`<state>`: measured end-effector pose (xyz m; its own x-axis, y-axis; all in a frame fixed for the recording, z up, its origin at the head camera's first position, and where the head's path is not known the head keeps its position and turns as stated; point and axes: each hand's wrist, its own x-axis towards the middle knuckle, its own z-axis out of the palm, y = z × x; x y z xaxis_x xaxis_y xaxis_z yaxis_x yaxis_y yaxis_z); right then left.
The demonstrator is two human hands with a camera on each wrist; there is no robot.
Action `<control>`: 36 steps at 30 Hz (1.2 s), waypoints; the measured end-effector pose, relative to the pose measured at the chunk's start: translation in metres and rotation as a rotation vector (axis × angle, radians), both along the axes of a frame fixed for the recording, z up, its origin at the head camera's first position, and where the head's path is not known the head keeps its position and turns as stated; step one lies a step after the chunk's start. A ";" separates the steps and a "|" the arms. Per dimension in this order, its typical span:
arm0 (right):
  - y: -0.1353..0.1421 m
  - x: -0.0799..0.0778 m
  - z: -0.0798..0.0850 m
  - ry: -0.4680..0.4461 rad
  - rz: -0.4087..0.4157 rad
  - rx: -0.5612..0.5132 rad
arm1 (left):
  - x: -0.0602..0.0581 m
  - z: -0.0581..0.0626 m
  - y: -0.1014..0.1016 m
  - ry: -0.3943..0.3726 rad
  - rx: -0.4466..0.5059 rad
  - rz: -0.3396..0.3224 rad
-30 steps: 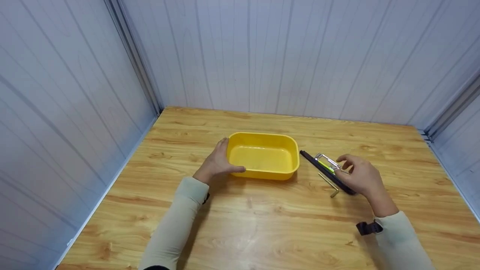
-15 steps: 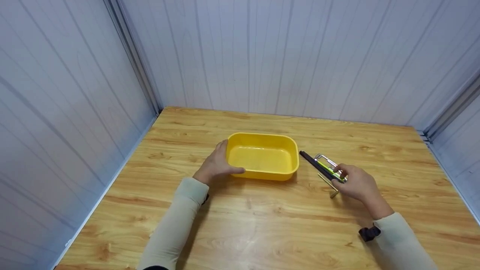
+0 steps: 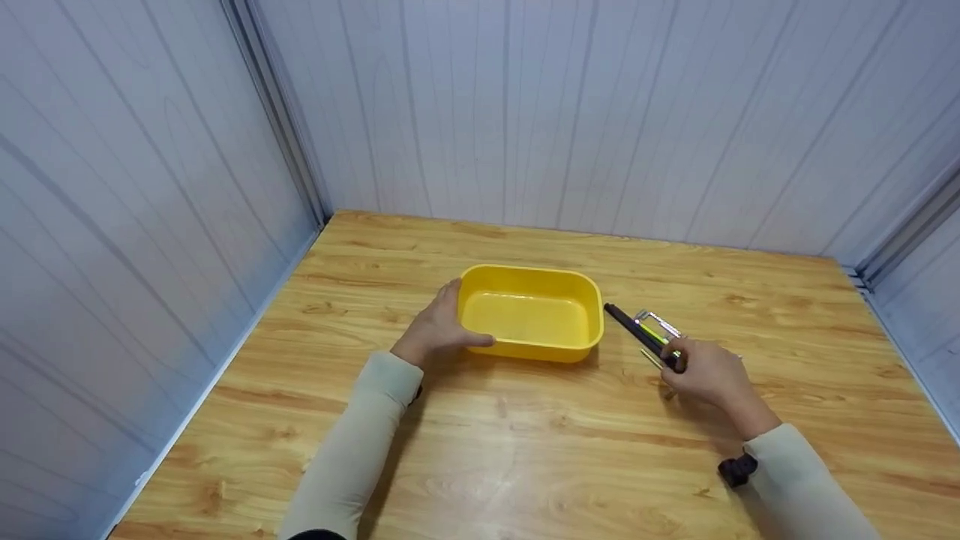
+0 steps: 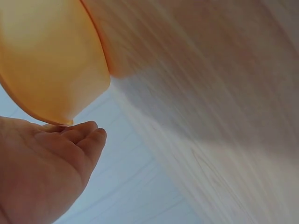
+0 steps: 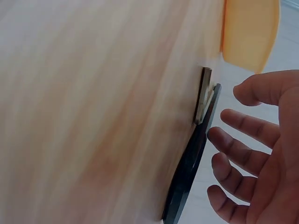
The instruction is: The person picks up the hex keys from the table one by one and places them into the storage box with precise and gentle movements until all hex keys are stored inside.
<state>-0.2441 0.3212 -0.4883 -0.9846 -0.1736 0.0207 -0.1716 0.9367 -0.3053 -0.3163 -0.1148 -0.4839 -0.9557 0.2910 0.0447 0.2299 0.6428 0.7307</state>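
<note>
In the head view my left hand (image 3: 436, 324) holds the left end of a yellow plastic box (image 3: 529, 349), thumb along its near rim, fingers against the side. The left wrist view shows those fingers at the box's rim (image 4: 28, 106). My right hand (image 3: 709, 373) hovers with loosely bent fingers over a small group of tools. The right wrist view shows it apart from them, holding nothing. A long black tool (image 3: 628, 325) lies beside a yellow-green strip (image 3: 654, 331) and a silver bent rod (image 3: 663, 322). Nearer lies a gold L-shaped hex key (image 3: 651, 358), partly hidden by the hand.
The wooden table (image 3: 480, 450) spreads around the box and tools. Pale panelled walls (image 3: 525, 112) rise behind it and on both sides, with a metal corner post (image 3: 281, 112) at the back left.
My right hand has moved toward the near side, from above the silver rod to above the gold hex key, covering its bent end more. My left hand stays on the box.
</note>
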 end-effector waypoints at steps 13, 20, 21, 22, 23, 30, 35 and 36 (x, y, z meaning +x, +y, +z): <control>-0.007 -0.004 -0.004 0.018 0.048 0.056 | 0.002 -0.004 0.000 -0.025 -0.018 0.032; -0.009 -0.005 -0.006 0.014 0.070 0.072 | 0.003 -0.003 0.001 -0.023 0.013 0.022; -0.009 -0.006 -0.006 0.018 0.075 0.076 | 0.002 -0.003 0.001 -0.012 0.037 0.007; -0.010 -0.006 -0.006 0.021 0.081 0.078 | 0.002 -0.004 0.001 -0.003 0.061 -0.009; -0.010 -0.005 -0.007 0.023 0.085 0.082 | 0.002 -0.004 0.000 0.005 0.085 -0.023; -0.013 -0.005 -0.002 0.019 0.101 0.113 | 0.001 -0.005 0.000 0.016 0.120 -0.040; -0.015 -0.005 -0.001 -0.011 0.098 0.104 | 0.001 -0.005 0.001 0.015 0.115 -0.028; -0.015 -0.005 -0.002 -0.022 0.092 0.099 | 0.001 -0.005 0.001 0.016 0.116 -0.029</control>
<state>-0.2490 0.3066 -0.4900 -0.9643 -0.2638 -0.0220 -0.2530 0.9428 -0.2170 -0.3157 -0.1139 -0.4890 -0.9459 0.3103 0.0950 0.2595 0.5473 0.7957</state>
